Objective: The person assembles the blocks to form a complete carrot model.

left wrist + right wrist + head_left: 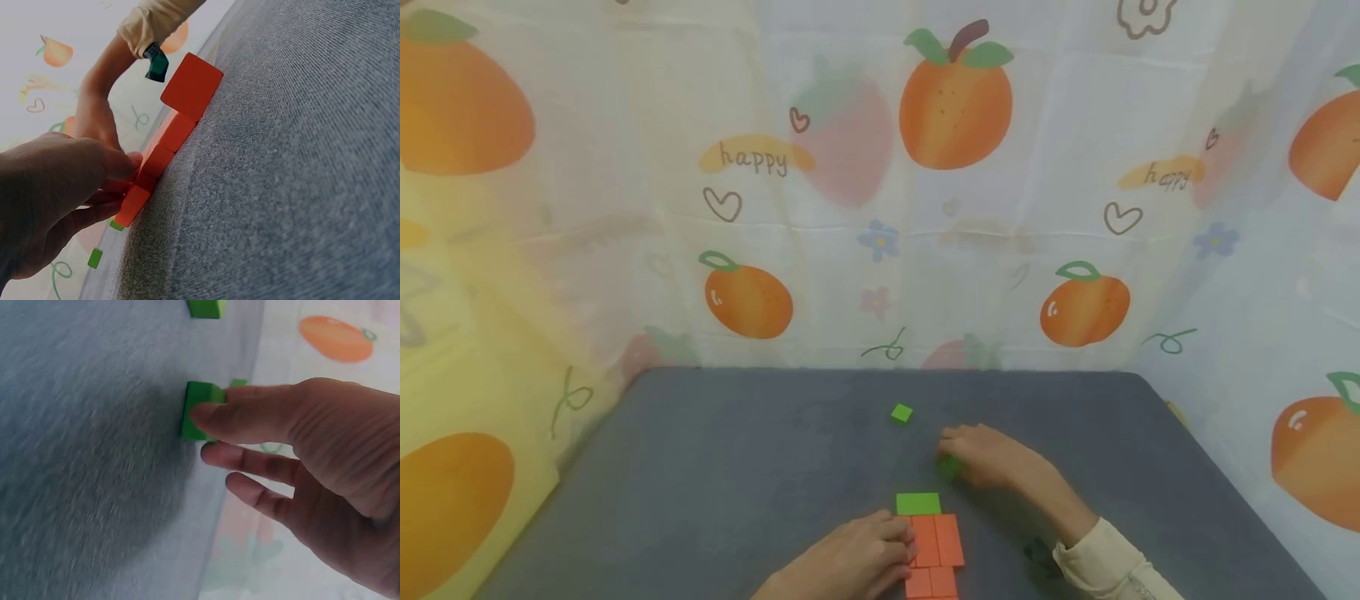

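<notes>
Several orange blocks (938,542) lie flat together at the near middle of the table, with a green block (918,503) at their far end. My left hand (861,554) rests along their left side, its fingertips touching the orange blocks (159,159) in the left wrist view. Beyond and to the right, my right hand (988,457) pinches another green block (195,397) low over the table. In the right wrist view, the thumb lies across that block's face, while the lower fingers stay apart from it. Farther back sits a small green block (902,413) on its own.
The dark grey table (737,450) runs back to a hanging cloth (850,250) printed with oranges and hearts. A small dark device (156,64) sits at the right sleeve cuff (1101,550).
</notes>
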Motion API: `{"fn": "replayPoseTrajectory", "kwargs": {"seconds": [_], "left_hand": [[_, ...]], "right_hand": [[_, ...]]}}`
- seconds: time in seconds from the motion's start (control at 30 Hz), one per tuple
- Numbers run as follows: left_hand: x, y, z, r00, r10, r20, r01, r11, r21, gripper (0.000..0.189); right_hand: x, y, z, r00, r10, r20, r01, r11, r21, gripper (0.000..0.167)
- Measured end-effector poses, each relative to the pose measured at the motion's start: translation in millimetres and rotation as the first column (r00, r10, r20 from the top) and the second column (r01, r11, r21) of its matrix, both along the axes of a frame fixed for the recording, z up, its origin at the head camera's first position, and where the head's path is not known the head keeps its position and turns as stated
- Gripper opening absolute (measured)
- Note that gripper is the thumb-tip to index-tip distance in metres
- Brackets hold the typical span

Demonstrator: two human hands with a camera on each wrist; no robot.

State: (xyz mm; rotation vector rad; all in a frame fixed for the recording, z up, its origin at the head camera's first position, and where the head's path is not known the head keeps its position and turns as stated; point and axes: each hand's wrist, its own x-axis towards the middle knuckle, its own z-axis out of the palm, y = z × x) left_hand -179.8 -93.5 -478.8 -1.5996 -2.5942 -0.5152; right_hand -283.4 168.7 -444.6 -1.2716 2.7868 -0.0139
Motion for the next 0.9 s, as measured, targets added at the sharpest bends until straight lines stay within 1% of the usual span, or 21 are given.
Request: {"fn": "replayPoseTrajectory", "kwargs": {"seconds": [0.07, 0.13, 0.33, 0.4, 0.6, 0.73, 0.83, 0.9], "left_hand": [[0.3, -0.6, 0.3, 1.000, 0.003, 0.005, -0.003, 1.000, -0.001, 0.015], [0.4, -1.2, -0.2, 1.000, 0.003, -0.001, -0.003, 1.000, 0.004, 0.015], [0.0, 0.1, -2.3, 0.999, -0.003, -0.043, 0.004, 1.000, 0.027, 0.014], [-0.1, 1.0, -2.6, 0.999, -0.001, -0.041, 0.002, 1.000, 0.027, 0.014], [-0.4, -0.3, -3.4, 1.000, 0.001, -0.004, -0.001, 1.000, 0.020, 0.015], [-0.3, -1.0, -4.6, 1.000, -0.008, -0.022, 0.008, 0.999, 0.038, 0.014], [-0.8, -1.0, -4.9, 0.999, -0.006, -0.031, 0.007, 0.999, 0.035, 0.015], [-1.3, -0.7, -4.7, 1.000, -0.004, -0.030, 0.005, 1.000, 0.028, 0.015]], "right_hand": [[1.4, 5, 1.3, 1.000, 0.000, 0.004, 0.000, 1.000, 0.000, 0.024], [2.9, 8, 1.6, 1.000, 0.019, 0.017, -0.019, 1.000, -0.018, 0.024], [7.7, 8, -0.3, 0.989, 0.142, 0.050, -0.136, 0.986, -0.096, 0.024], [8.9, 7, -1.0, 0.987, 0.147, 0.065, -0.140, 0.985, -0.105, 0.024], [11.8, -2, -1.1, 0.981, 0.167, 0.096, -0.156, 0.981, -0.117, 0.028], [14.7, -1, -1.6, 0.983, 0.161, 0.091, -0.148, 0.980, -0.135, 0.031], [18.6, 3, -0.5, 0.986, 0.159, 0.057, -0.149, 0.976, -0.158, 0.035], [23.4, 6, 1.6, 0.985, 0.172, 0.017, -0.167, 0.971, -0.169, 0.038]]}}
